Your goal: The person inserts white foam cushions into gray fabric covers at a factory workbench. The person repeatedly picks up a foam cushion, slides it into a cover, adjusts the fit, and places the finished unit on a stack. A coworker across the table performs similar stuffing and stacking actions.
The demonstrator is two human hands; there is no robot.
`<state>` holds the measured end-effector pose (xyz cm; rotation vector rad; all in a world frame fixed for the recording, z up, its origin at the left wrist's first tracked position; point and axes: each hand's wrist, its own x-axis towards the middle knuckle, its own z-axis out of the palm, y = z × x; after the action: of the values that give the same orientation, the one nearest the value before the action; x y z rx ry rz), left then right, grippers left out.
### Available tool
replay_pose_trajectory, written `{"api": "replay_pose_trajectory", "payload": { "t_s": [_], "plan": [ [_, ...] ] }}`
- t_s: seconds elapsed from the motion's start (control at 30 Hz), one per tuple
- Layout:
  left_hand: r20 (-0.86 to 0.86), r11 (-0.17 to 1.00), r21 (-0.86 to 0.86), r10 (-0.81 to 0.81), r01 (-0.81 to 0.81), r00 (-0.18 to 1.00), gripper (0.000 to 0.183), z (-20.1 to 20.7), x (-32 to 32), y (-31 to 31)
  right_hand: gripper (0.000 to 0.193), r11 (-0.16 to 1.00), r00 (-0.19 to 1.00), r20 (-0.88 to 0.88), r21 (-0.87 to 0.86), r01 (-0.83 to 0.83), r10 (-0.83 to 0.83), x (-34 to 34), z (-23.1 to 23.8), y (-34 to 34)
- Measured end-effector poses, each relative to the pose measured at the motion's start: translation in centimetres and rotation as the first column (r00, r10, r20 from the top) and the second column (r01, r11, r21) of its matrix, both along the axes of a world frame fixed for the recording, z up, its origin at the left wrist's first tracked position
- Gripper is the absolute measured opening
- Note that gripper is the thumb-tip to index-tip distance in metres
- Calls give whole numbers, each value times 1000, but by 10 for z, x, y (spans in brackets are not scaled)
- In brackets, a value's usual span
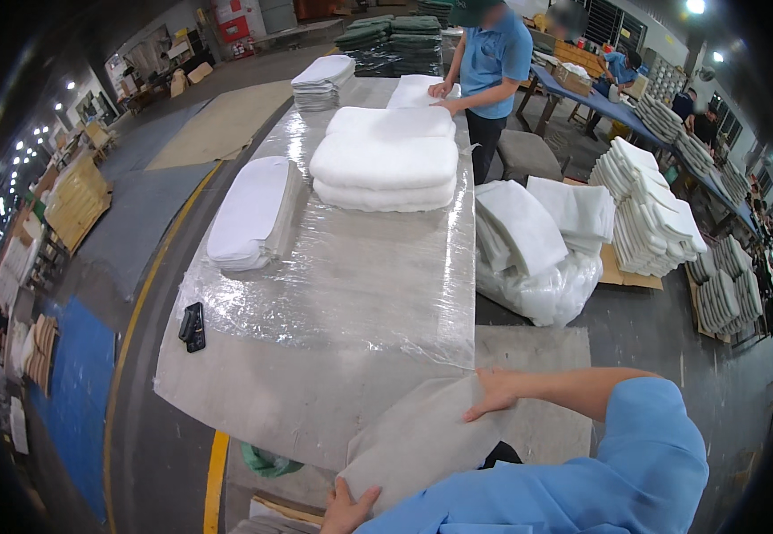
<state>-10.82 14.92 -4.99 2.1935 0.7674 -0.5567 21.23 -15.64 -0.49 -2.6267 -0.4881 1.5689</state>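
Observation:
Low at the near edge of the table, a light grey-beige fabric piece (418, 436) stretches between my hands. My right hand (498, 392) grips its far right edge, thumb on top and fingers partly hidden. At the lower left corner, my left hand (348, 509) holds the same piece with the thumb over it. The fabric lies in front of my body, partly over the table's front edge. Beyond it is the table (280, 392), its far part covered in clear plastic film (369, 285).
Thick white padding (385, 160), a stack of white sheets (249, 214) and another stack (322, 76) sit on the table. A black hand tool (193, 327) lies at its left edge. Across the table a person (493, 62) handles white sheets. White pads (520, 227) fill a plastic bag at right.

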Motion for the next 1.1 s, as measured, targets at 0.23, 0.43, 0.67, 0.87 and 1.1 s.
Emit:
{"api": "replay_pose_trajectory", "payload": {
  "t_s": [0.23, 0.43, 0.67, 0.87, 1.1],
  "plan": [
    [-51, 927, -228, 295, -299, 954, 110, -12, 18, -2, 115, 979, 978, -120, 94, 180, -168, 15, -11, 6],
    [-211, 901, -264, 295, -345, 932, 108, 4, 44, 6, 114, 983, 983, -63, -71, 166, -171, 27, -48, 14],
    [-410, 943, -25, 294, -332, 864, 92, -20, 61, 13, 110, 991, 985, -121, 30, 128, -123, 36, -64, 6],
    [-547, 991, 30, 127, -132, 828, 90, -72, 46, 17, 95, 995, 986, -148, 49, 86, -78, 47, -97, -4],
    [-526, 992, 41, 124, -120, 842, 85, -99, 52, 23, 87, 958, 947, -185, 69, 278, -261, 38, -120, -9]
  ]
}}
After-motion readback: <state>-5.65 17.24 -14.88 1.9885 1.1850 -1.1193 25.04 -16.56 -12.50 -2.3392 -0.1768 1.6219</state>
